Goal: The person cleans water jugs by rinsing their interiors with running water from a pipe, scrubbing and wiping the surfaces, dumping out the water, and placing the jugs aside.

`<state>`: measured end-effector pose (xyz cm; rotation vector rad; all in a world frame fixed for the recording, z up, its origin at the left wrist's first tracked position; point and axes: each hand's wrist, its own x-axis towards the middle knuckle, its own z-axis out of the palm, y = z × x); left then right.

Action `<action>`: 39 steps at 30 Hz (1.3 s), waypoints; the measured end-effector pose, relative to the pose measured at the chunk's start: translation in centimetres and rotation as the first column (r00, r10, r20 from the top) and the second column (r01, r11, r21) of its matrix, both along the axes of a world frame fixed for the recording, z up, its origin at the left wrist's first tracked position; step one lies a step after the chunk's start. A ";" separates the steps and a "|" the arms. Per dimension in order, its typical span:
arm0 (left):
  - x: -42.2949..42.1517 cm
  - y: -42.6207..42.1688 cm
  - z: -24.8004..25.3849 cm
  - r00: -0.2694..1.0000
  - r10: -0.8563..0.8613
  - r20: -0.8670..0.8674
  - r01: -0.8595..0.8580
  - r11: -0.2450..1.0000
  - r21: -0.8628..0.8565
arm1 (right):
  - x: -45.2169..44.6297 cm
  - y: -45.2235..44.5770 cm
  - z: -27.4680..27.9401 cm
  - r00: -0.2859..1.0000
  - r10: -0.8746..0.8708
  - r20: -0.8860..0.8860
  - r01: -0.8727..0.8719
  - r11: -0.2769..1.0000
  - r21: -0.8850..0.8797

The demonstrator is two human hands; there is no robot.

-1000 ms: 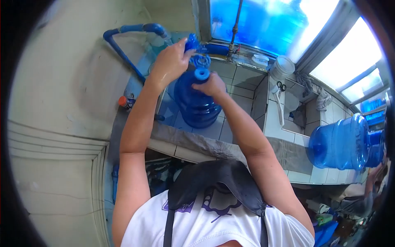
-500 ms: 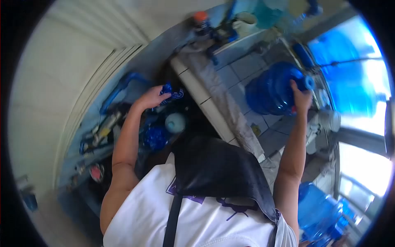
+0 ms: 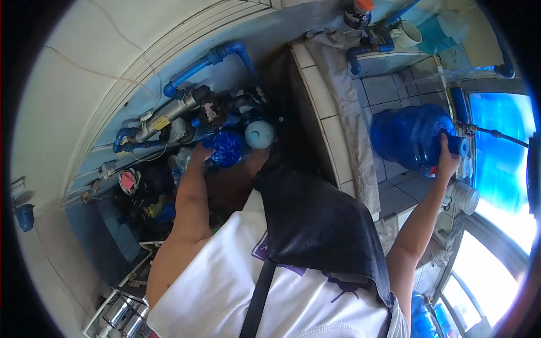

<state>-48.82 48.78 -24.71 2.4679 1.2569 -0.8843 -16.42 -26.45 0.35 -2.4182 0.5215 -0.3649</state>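
My right hand (image 3: 448, 160) is wrapped round the neck end of a large translucent blue water jug (image 3: 403, 135). The jug lies on its side in a grey tiled basin (image 3: 394, 197), its neck pointing right. Low down on the left, my left hand (image 3: 202, 154) touches the left side of a shiny, rounded blue plastic bundle (image 3: 225, 147). Its fingertips are partly hidden there, so whether they grip it is unclear. Just right of the bundle is a pale, whitish-blue round lid or container (image 3: 260, 135).
Blue pipes (image 3: 194, 73) and a metal cylinder (image 3: 160, 121) run along the left wall. A ledge with a grey cloth (image 3: 352, 107) borders the basin. Behind it stand an orange-capped jar (image 3: 358, 16) and a white mug (image 3: 407, 34). More blue jugs (image 3: 424, 318) are at lower right.
My left hand has moved down from the dark gap, where it held a printed blue plastic piece, to the blue bundle. That piece no longer shows in it. My right hand still holds the jug.
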 end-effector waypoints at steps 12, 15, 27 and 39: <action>-0.1 4.2 -11.0 0.934 -0.281 -0.222 0.245 0.953 -0.178 | 0.1 0.6 0.1 0.997 0.033 0.068 -0.036 0.998 0.050; 8.7 -1.9 0.2 0.919 -0.354 -0.174 0.310 0.921 -0.234 | -0.1 6.8 4.6 1.000 -0.003 -0.023 0.002 0.998 -0.055; 36.1 -34.6 33.6 -0.033 -0.327 0.945 0.957 0.262 0.125 | 7.2 12.8 2.3 0.916 0.375 0.142 -0.379 0.926 -0.003; 51.6 -53.6 30.9 -0.597 -0.312 0.739 0.802 -0.199 0.563 | -12.2 5.6 0.5 0.984 -0.175 -0.015 0.170 0.972 -0.163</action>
